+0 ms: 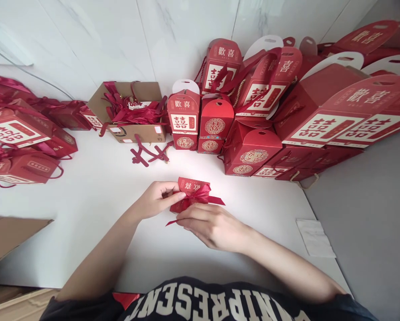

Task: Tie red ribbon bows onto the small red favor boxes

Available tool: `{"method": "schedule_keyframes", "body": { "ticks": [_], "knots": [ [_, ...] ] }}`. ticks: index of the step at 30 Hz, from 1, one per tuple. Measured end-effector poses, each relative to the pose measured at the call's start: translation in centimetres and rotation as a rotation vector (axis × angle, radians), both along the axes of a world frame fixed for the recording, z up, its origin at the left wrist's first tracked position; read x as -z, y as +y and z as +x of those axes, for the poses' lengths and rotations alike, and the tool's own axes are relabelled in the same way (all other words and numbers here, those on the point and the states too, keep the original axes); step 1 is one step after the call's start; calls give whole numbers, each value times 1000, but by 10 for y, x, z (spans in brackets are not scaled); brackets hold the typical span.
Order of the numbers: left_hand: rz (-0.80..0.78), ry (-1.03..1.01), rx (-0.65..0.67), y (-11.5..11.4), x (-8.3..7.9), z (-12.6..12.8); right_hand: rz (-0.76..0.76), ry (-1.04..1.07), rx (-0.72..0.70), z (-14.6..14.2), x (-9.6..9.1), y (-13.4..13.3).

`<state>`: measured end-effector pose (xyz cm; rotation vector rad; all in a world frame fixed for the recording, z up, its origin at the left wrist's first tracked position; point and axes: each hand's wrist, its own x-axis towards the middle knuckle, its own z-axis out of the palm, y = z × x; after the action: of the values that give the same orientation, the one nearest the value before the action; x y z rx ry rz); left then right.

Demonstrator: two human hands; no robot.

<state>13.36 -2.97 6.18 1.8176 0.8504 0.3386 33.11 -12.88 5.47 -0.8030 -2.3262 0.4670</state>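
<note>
A small red gift box (193, 184) with pale lettering stands on the white table in front of me. A dark red satin ribbon (201, 193) is looped into a bow across its top. My left hand (158, 199) is closed at the bow's left side, thumb on the ribbon and fingers against the box. My right hand (213, 225) is at the near side, its fingertips pinched on a ribbon tail that sticks out to the left. The right hand covers the lower front of the box.
Behind stands an open cardboard box (139, 132) full of ribbons, with loose ribbon pieces (149, 154) before it. Stacked red gift boxes (253, 147) line the right back; ribboned boxes (22, 122) lie left. Folded white paper (315, 238) lies at the right edge; cardboard (12, 236) at left.
</note>
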Motion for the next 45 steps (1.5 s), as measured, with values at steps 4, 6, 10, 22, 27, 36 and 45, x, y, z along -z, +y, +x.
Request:
{"method": "schedule_keyframes", "body": {
  "ticks": [4, 6, 10, 22, 27, 36, 45],
  "knots": [
    [111, 113, -158, -5, 5, 6, -193, 92, -74, 14, -8, 3],
    [134, 138, -209, -7, 6, 9, -272, 110, -104, 20, -12, 4],
    [107, 156, -235, -10, 7, 10, -414, 92, -151, 31, -18, 7],
    [53, 83, -233, -15, 0, 12, -937, 89, 112, 58, -36, 10],
    [26, 127, -233, -17, 2, 12, -920, -6, 433, 72, -24, 29],
    [63, 172, -224, -15, 6, 8, -1180, 141, 132, 79, -4, 42],
    [-18, 114, -196, -13, 6, 10, -1204, 11, 114, 89, -7, 40]
  ]
}}
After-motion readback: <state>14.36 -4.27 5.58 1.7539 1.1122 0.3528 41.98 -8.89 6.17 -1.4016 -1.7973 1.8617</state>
